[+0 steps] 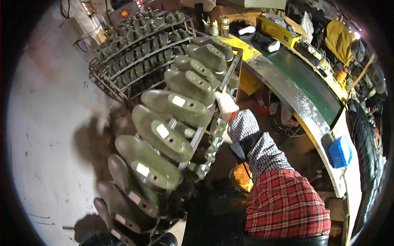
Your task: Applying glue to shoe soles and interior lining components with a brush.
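Observation:
My right hand (226,104), in a white work glove with an orange-red cuff, is at the side rail (232,70) of a metal rack. Its fingers are too indistinct to show whether they grip the rail. Large dark green shoe lasts (176,107) lie side by side on this rack, several with white labels and a round hole. A black device (238,151) is strapped round my right sleeve, which is black-and-white checked, then red plaid higher up. Beside the rail, below my hand, hangs a column of small metallic pieces (212,149). My left hand is not in view.
Behind stands another tiered rack (123,88) full of dark lasts. A curved workbench (283,78) with a green surface runs along the right, carrying shoes (271,45), a yellow crate (279,30) and a blue box (340,151). Grey floor (53,135) lies on the left.

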The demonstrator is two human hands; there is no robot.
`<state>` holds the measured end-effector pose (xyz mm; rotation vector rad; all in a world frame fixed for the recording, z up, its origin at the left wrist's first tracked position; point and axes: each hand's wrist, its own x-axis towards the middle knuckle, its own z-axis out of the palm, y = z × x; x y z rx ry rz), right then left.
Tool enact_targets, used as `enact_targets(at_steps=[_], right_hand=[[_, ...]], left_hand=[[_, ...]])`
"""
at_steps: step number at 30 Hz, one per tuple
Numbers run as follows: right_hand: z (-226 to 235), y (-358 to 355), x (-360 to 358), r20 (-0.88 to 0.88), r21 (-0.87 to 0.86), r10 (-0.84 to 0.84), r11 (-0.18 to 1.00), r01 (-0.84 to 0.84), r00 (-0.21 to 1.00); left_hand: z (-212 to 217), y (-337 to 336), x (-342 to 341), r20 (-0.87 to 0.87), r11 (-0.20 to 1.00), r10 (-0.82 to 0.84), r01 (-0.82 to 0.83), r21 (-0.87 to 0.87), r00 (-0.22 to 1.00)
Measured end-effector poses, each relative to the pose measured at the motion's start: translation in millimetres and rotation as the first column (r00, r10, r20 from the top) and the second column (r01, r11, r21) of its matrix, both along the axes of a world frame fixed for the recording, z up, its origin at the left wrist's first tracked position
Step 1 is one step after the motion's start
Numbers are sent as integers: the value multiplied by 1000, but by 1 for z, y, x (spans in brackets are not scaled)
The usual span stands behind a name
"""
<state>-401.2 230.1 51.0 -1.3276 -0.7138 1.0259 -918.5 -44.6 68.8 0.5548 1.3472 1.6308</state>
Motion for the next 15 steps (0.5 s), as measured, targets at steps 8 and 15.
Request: enact_targets(at_steps=[8,15], right_hand=[[14,18,34,98,209,-98,975,76,990],[9,7,17,114,117,-56,992,43,992]], left_hand=[[-33,-25,-67,51,992,10,-16,122,999],[-43,-17,-70,7,987,140,-140,73,990]])
